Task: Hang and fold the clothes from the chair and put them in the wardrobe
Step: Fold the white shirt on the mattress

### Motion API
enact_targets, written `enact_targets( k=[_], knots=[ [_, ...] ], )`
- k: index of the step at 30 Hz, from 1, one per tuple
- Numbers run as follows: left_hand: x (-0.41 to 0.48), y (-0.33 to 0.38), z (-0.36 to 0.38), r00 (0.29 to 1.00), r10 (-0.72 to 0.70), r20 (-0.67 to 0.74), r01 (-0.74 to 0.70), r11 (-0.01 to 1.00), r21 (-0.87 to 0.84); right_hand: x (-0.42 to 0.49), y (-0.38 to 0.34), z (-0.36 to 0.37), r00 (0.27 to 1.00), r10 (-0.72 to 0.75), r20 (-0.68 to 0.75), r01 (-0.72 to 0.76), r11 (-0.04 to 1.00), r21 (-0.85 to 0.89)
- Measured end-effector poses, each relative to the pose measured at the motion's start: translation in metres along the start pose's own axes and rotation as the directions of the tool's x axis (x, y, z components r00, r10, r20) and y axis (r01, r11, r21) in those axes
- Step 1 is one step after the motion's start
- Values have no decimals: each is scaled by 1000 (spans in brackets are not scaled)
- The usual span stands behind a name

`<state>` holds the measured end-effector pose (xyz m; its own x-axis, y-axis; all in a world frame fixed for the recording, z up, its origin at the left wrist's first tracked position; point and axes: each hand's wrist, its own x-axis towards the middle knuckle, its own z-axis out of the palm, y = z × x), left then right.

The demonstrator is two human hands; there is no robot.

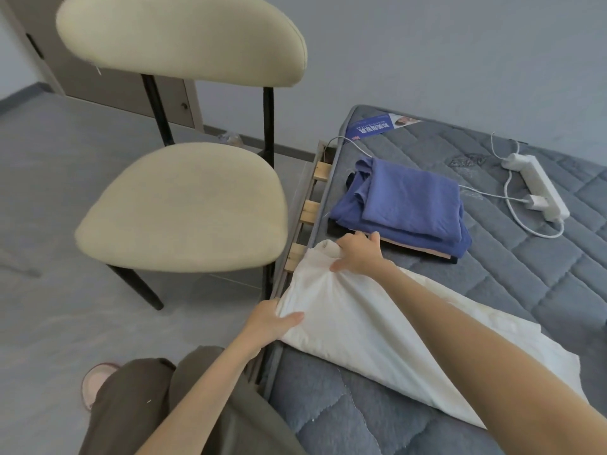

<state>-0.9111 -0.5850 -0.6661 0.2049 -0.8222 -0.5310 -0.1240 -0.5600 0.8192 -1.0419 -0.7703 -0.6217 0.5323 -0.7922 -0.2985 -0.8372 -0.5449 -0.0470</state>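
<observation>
On the mattress (pixel 525 284), left hand (pixel 274 323) and right hand (pixel 358 254) grip the white cloth (pixel 361 326), folding it. Next, maybe onto the blue pile (pixel 410 205) just past them.

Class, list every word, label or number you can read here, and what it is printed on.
Blue label at the mattress corner: big white characters, upside down, too blurred to read.
Small print line on that label: too small to read.
No other text shows.

The chair (pixel 184 205) stands on the floor (pixel 49 192) in the upper left of the frame, just beside the mattress (pixel 525 290) on the right. On the mattress a folded stack (pixel 404 205) lies centre right, a power strip (pixel 538 188) farther right, and a spread cloth (pixel 377 333) below the stack.
</observation>
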Motion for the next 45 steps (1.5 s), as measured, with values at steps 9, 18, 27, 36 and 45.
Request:
enact_targets(
  k=[9, 18, 27, 36, 45],
  knots=[
    [-15, 24, -53, 927, 131, -353, -92, 988, 125, 5, -30, -35, 982, -9, -189, 80, 926, 369],
    [-47, 89, 2, 905, 363, -223, -389, 917, -87, -38, 42, -58, 975, 149, -167, -23, 809, 588],
    [-48, 100, 125, 866, 434, 248, -479, 862, 166, -102, 141, -2, 955, 185, 232, -256, 119, 959],
    [-43, 49, 147, 785, 430, 446, -615, 456, 643, -130, 164, 37, 793, 369, 485, -412, -262, 872],
    [-24, 12, 111, 762, 482, 432, -589, 241, 771, -135, 123, 52, 841, 519, 153, -186, 12, 983]
  ],
)
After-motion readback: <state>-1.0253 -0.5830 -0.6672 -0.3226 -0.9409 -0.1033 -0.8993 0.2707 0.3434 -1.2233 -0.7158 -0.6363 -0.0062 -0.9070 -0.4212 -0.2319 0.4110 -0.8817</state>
